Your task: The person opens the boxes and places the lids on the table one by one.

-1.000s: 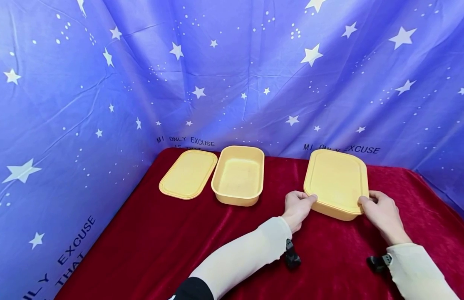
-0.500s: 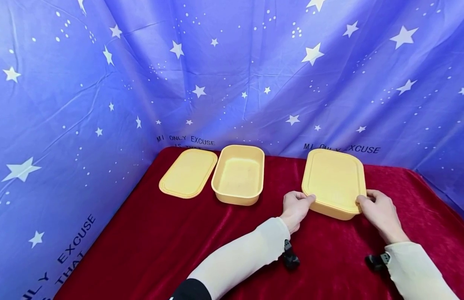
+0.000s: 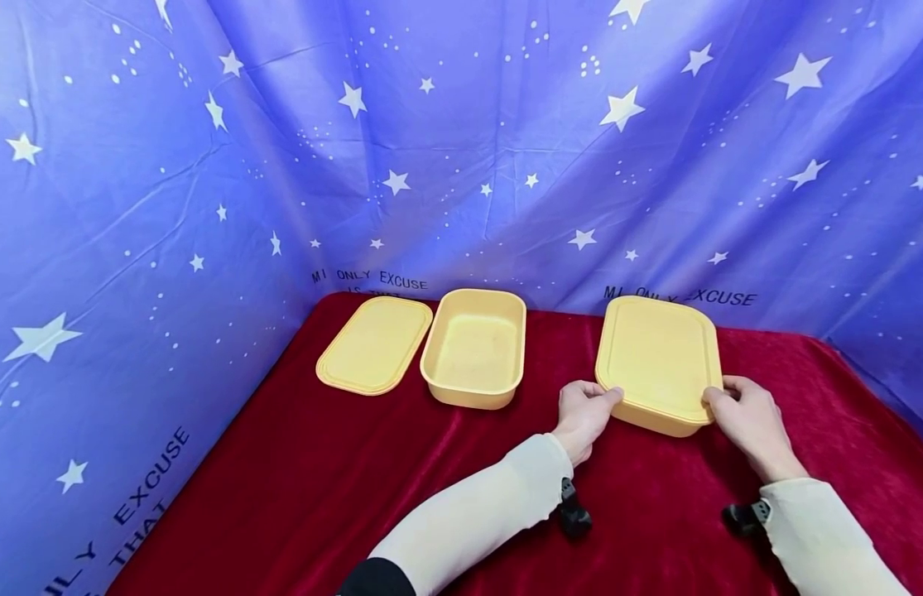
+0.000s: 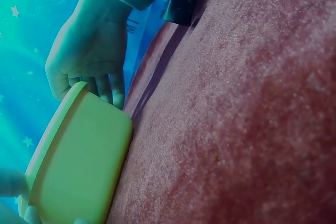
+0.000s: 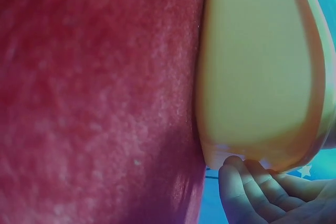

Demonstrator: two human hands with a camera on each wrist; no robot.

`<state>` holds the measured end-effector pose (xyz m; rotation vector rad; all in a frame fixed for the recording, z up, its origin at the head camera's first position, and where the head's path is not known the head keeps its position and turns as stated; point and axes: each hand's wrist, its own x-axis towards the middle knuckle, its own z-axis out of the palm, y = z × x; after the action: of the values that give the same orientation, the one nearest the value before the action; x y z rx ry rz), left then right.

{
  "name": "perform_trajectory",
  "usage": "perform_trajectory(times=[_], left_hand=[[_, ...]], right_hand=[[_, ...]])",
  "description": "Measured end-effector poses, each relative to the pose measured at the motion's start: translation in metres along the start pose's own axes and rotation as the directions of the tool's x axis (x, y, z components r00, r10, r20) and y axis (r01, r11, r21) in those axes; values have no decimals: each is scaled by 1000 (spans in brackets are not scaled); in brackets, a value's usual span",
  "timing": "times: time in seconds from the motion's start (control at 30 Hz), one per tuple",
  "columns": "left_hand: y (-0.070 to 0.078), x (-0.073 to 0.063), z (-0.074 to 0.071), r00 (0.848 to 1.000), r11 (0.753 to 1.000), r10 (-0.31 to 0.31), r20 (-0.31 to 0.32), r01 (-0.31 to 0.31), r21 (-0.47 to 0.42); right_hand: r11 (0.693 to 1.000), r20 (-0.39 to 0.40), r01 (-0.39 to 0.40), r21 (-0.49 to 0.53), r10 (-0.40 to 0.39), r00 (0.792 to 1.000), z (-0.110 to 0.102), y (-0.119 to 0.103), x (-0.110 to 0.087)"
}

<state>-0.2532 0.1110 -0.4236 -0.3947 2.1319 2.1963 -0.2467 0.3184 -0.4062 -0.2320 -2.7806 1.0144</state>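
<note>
A yellow lidded food container (image 3: 658,356) sits at the right on the red cloth. My left hand (image 3: 583,415) grips its near left corner, thumb on the lid's edge. At the near right corner my right hand (image 3: 753,424) holds it likewise. In the right wrist view, the fingers (image 5: 262,192) bend against the container's side. The left wrist view shows the container's wall (image 4: 84,156) low against the cloth, with the right hand (image 4: 89,51) at its far end. An open yellow container (image 3: 474,348), with nothing in it, stands farther left beside a flat yellow lid (image 3: 375,346).
Red velvet cloth (image 3: 297,497) covers the table. A blue curtain (image 3: 461,149) with white stars hangs behind and on both sides, close to the table's back edge. Small black devices (image 3: 573,509) are strapped at both wrists.
Both hands have slid the lidded container slightly to the left, keeping their grip on its near corners. The open container and the loose lid have stayed in place.
</note>
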Motion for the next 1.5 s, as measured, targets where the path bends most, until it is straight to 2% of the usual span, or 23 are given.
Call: perform_trajectory(times=[0.5,1.5], left_hand=[[-1,0,-4,1000,1000,15,7,-15,-11],[0,2,-17,1000,999,-1,-19,0,-38]], right_hand=[[1000,3,14,8,-14,1000,3,-2,1],[999,16,40,17,-40,999,12,-12,4]])
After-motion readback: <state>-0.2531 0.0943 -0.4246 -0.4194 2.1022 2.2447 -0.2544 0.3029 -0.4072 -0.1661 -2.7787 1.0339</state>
